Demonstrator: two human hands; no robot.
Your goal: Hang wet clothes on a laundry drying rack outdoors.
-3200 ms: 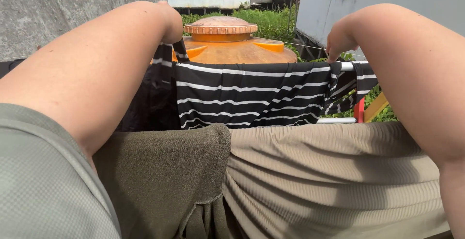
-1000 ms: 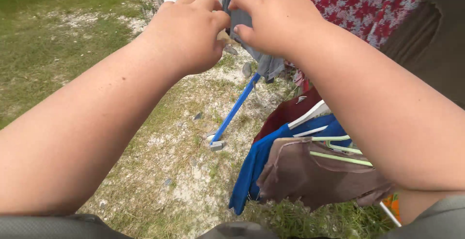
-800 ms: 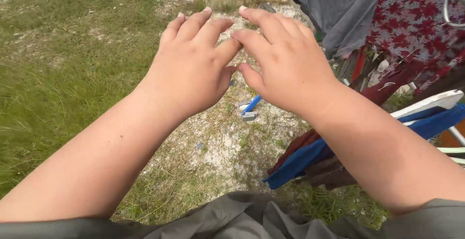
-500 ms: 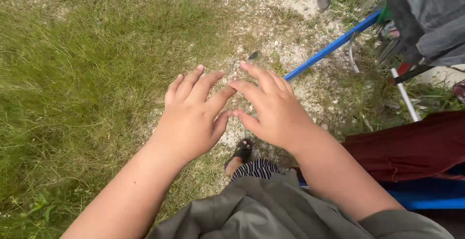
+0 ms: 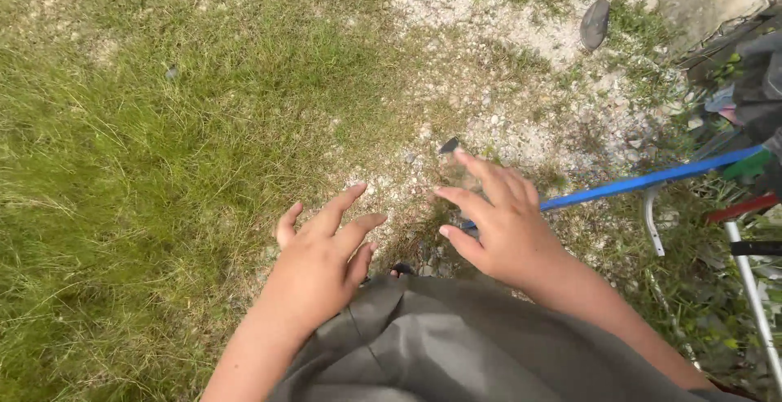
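Hands empty, both. Left hand (image 5: pixel 322 268) hovers palm-down with fingers spread, gripping nothing. Right hand (image 5: pixel 497 227) same: fingers fanned, thumb out, nothing pinched.

Landmark: long blue metal bar (image 5: pixel 643 182) of the laundry rack, lying low over the ground. Right hand sits just beside the bar's near end, its fingers overlapping that end in view; contact cannot be told. Left hand is further from the bar, well apart, on the far side of the right hand.

Grey-green loose fabric garment (image 5: pixel 456 353) worn by the person fills the frame below both hands, nearer the camera than the bar. A dark sandal toe (image 5: pixel 401 269) peeks out at its edge, between the hands.

Beyond the bar's far end: white metal rack leg (image 5: pixel 753 296), red crosspiece (image 5: pixel 741 206), bits of hanging grey cloth (image 5: pixel 762 84) at the frame edge. Flat dark stone (image 5: pixel 595 23) lies on pale gravel, well apart from the bar. Grass patch (image 5: pixel 122 166) is farthest from the bar.

Progress, as a judgement: no laundry in either hand, so this reads as a gap between items. How much is hung or left, cannot tell; the rack is mostly out of frame.
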